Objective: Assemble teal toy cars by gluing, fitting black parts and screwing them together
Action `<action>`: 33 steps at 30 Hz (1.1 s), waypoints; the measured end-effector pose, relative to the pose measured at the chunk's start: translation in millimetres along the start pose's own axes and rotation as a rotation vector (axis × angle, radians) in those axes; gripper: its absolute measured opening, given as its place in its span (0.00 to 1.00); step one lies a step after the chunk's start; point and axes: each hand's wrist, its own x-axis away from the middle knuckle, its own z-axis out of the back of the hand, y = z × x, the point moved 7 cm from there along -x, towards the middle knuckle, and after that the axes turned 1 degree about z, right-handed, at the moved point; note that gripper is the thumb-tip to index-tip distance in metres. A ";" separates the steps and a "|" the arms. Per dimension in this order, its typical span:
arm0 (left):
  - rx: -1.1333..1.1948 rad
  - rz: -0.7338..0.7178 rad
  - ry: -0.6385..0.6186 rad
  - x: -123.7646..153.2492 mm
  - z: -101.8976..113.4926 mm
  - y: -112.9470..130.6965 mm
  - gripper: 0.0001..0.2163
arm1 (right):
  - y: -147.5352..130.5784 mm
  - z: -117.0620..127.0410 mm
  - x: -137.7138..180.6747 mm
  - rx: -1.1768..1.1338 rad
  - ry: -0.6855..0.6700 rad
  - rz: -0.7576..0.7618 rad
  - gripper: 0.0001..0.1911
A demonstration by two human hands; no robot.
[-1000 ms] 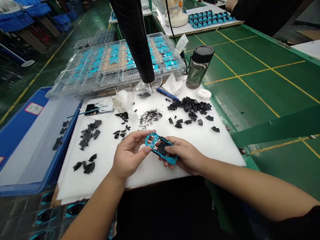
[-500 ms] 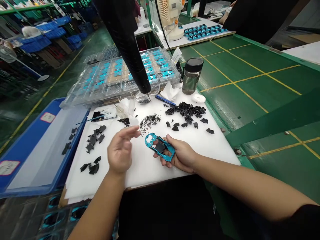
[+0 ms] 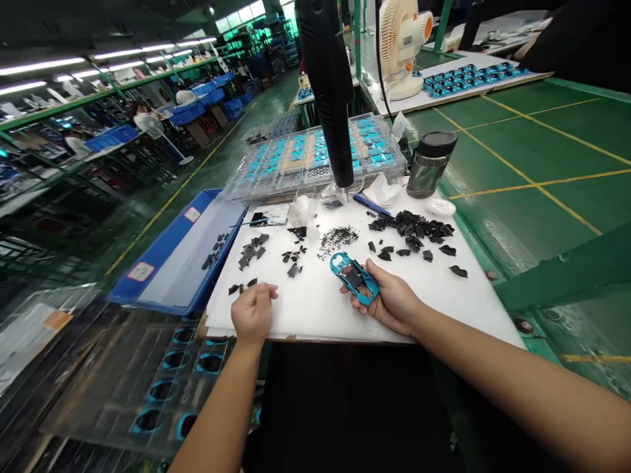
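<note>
My right hand (image 3: 397,303) holds a blue toy car body (image 3: 353,278) with a black piece set in its middle, tilted above the white foam sheet (image 3: 315,309). Thumb on one side and fingers underneath grip it. Near the front left of the sheet, my left hand (image 3: 252,314) has its fingers curled in; what they hold, if anything, is hidden. Just behind it lie a few black plastic parts (image 3: 241,287). A scatter of tiny black screws (image 3: 340,238) is beyond the car body. Above them hangs a black electric screwdriver (image 3: 335,112), its bit pointing down.
Black plastic parts (image 3: 417,226) are heaped at right, with more (image 3: 253,251) at left. A lidded jar (image 3: 431,164), a blue pen (image 3: 372,205) and a clear compartment tray (image 3: 315,161) of blue pieces stand behind. A blue bin (image 3: 167,253) adjoins the left edge.
My view has swung left. My left hand has moved left and nearer to me, its fingers curling from outstretched. My right hand still holds the toy car body.
</note>
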 end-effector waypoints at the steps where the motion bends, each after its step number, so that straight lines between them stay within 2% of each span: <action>1: -0.009 0.026 -0.016 -0.9 -2.1 -4.9 0.19 | 0.2 0.2 -0.6 0.000 -0.002 0.006 0.23; 8: -0.048 0.095 -0.099 -5.4 -13.6 -14.6 0.18 | 0.7 -0.1 -2.0 0.031 -0.006 0.039 0.25; 17: -0.168 0.175 -0.130 -6.8 -13.0 -26.2 0.19 | 0.5 0.0 -2.9 0.040 -0.063 0.039 0.27; 27: -0.228 0.251 -0.134 -10.3 -10.0 -47.0 0.19 | 6.4 2.2 -10.6 0.044 -0.121 -0.028 0.29; 33: -0.209 0.278 -0.178 -9.2 -12.2 -46.2 0.20 | 7.5 4.5 -12.1 0.026 -0.125 -0.033 0.31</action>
